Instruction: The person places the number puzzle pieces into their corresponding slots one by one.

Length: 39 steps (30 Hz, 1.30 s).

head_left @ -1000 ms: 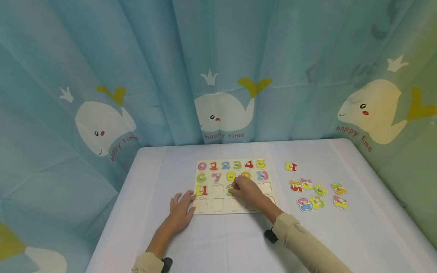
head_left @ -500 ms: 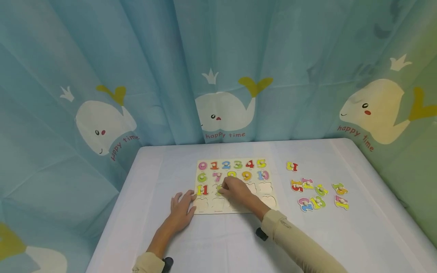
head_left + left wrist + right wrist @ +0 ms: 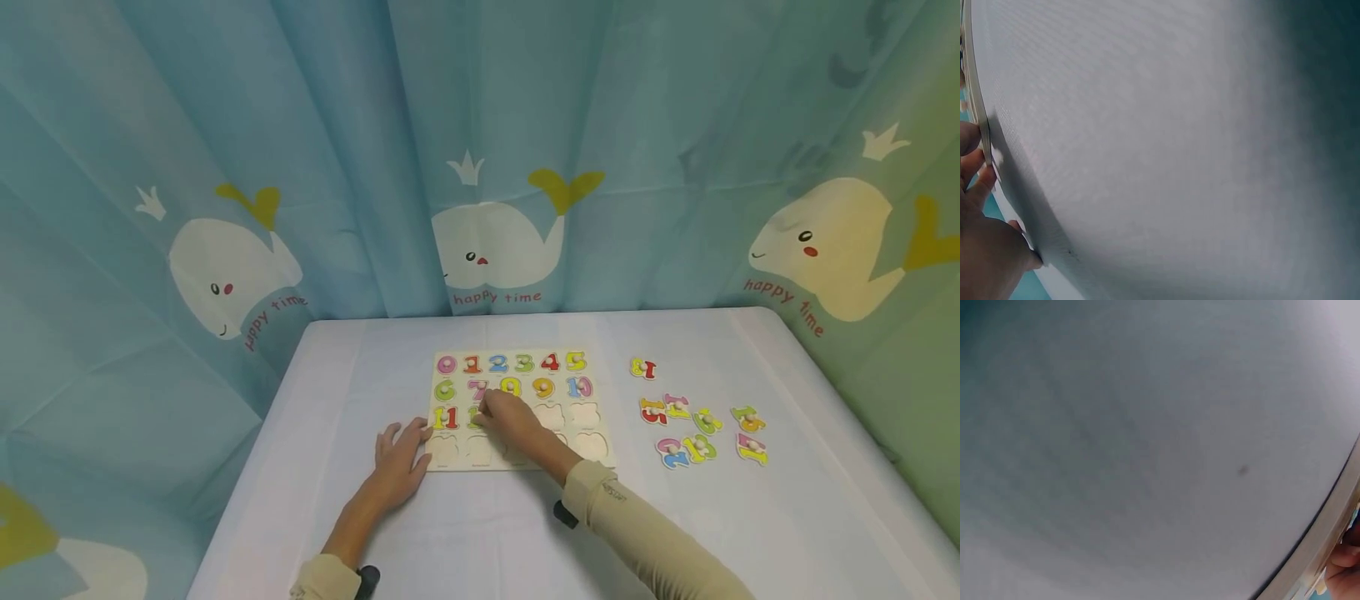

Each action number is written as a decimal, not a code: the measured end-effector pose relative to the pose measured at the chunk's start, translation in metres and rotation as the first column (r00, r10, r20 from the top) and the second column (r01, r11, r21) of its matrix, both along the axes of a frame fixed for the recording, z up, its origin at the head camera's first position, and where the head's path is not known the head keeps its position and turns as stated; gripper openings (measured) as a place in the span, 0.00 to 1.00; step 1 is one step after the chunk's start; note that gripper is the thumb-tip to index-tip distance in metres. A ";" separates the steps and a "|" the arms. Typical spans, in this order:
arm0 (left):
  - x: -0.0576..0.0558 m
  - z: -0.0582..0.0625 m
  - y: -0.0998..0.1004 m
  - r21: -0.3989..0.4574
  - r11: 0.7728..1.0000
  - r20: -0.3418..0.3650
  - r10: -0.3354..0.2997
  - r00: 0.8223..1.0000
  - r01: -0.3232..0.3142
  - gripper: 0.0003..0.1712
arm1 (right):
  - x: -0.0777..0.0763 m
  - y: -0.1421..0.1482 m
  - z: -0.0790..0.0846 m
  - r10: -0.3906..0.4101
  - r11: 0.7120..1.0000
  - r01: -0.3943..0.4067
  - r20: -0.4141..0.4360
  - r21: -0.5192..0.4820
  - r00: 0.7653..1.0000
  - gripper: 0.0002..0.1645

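Observation:
A wooden number puzzle board lies on the table with 0 to 11 set in its upper rows. My right hand pinches a green number piece over the recess just right of the 11 piece. Fingers cover most of that piece, so its full number is hidden. Against the board's left edge, my left hand rests with spread fingers, the fingertips touching the rim. In the left wrist view the left hand meets the board's edge; the right wrist view shows only part of the right hand.
Several loose number pieces lie right of the board, among them a red-and-orange 15, a pink-and-blue 20 and a yellow-and-red piece farther back. Bare recesses show in the lower rows. A whale-print curtain hangs behind the white table.
My right hand has moved left along the third row with the green number piece, from the third recess to the second. The left hand stays at the board's edge.

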<state>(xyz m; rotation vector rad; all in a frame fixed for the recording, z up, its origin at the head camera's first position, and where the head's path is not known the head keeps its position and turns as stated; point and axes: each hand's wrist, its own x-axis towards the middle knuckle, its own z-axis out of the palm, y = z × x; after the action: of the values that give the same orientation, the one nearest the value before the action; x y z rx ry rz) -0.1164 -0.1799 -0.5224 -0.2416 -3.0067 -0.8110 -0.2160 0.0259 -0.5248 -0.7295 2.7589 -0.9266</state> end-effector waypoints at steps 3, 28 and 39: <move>0.000 -0.001 0.000 0.001 1.000 0.000 -0.002 1.000 0.002 0.23 | 0.001 0.000 0.000 -0.001 1.000 0.001 0.014 -0.021 1.000 0.10; -0.002 -0.008 -0.005 -0.015 1.000 -0.037 -0.018 0.999 0.018 0.24 | -0.001 0.050 -0.003 -0.055 0.997 0.059 0.069 -0.055 0.996 0.09; -0.003 -0.007 -0.003 -0.017 1.000 -0.037 -0.024 0.999 0.023 0.24 | -0.011 0.102 0.003 -0.177 0.982 0.178 0.033 -0.057 0.984 0.05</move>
<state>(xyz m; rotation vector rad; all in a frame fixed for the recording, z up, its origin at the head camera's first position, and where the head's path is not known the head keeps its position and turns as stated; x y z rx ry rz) -0.1191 -0.1833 -0.5292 -0.2896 -2.9827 -0.7749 -0.2270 0.1284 -0.5219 -0.4799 2.8186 -1.0475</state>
